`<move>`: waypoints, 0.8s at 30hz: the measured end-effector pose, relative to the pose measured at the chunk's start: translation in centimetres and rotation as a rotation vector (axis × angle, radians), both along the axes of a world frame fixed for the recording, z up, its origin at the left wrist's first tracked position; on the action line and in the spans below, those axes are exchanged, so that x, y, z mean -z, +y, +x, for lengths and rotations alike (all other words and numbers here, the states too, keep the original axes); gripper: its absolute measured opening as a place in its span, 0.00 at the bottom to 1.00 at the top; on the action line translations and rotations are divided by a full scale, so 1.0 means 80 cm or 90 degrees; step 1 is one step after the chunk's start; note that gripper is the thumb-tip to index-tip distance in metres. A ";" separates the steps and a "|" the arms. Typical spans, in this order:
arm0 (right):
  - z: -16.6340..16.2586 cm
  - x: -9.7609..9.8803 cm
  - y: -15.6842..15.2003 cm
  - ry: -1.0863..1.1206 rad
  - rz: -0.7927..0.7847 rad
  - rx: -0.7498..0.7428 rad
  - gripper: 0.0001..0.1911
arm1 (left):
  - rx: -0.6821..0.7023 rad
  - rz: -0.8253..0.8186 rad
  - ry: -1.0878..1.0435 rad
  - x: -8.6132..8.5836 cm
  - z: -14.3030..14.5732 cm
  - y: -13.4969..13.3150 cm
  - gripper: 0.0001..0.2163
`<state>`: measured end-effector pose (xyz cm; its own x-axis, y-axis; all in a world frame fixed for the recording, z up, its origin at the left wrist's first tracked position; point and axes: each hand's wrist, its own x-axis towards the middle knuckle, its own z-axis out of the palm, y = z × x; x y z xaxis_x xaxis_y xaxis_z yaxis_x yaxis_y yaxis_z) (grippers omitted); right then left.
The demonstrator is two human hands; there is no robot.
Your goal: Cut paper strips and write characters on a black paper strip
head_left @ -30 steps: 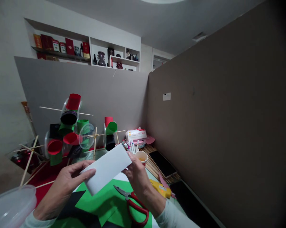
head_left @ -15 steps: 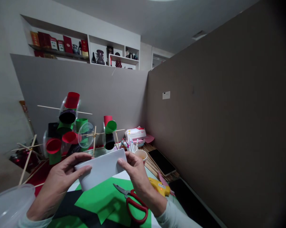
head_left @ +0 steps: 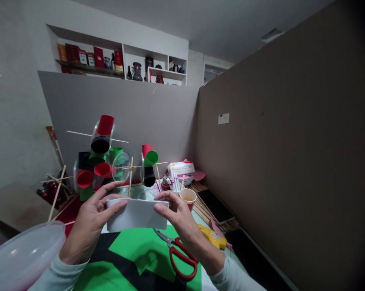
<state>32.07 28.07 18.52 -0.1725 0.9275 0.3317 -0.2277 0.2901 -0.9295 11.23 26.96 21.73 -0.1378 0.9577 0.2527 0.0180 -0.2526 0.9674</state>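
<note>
A folded sheet of white paper [head_left: 136, 215] is held level between my two hands, above the table. My left hand [head_left: 93, 216] pinches its left end, thumb on the near face and fingers behind. At the right end, my right hand [head_left: 181, 214] grips it the same way. Below lie green paper [head_left: 130, 246] and black paper [head_left: 105, 245]. Red-handled scissors [head_left: 182, 258] rest on the green sheet, partly hidden by my right wrist. Just beyond the paper stands a model of red, green and black paper tubes [head_left: 102, 169] with clear discs and thin sticks.
Right of my hands are a paper cup [head_left: 187, 196] with liquid, a phone [head_left: 215, 206] on wooden sticks and a yellow glue gun [head_left: 213, 236]. Marker pens [head_left: 177, 184] and a tissue pack [head_left: 181, 167] stand behind. A translucent plastic tub [head_left: 27, 254] is at the left. Grey partitions [head_left: 134, 109] enclose the table.
The white paper has turned from a slant to nearly level. Both hands still hold its ends. The whole view has shifted, with things now further right.
</note>
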 end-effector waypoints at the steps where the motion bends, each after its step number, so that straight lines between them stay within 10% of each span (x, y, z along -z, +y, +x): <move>1: 0.001 -0.001 0.000 -0.018 0.008 -0.002 0.14 | 0.003 0.002 0.008 0.000 0.001 -0.001 0.35; 24: 0.001 0.009 0.015 -0.029 0.091 -0.002 0.08 | 0.170 -0.129 -0.221 -0.004 -0.020 0.002 0.28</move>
<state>32.19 29.28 17.80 -0.1936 0.8705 0.4524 -0.1879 0.4197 -0.8880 9.64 27.14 22.04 0.0760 0.9963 0.0402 -0.3553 -0.0106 0.9347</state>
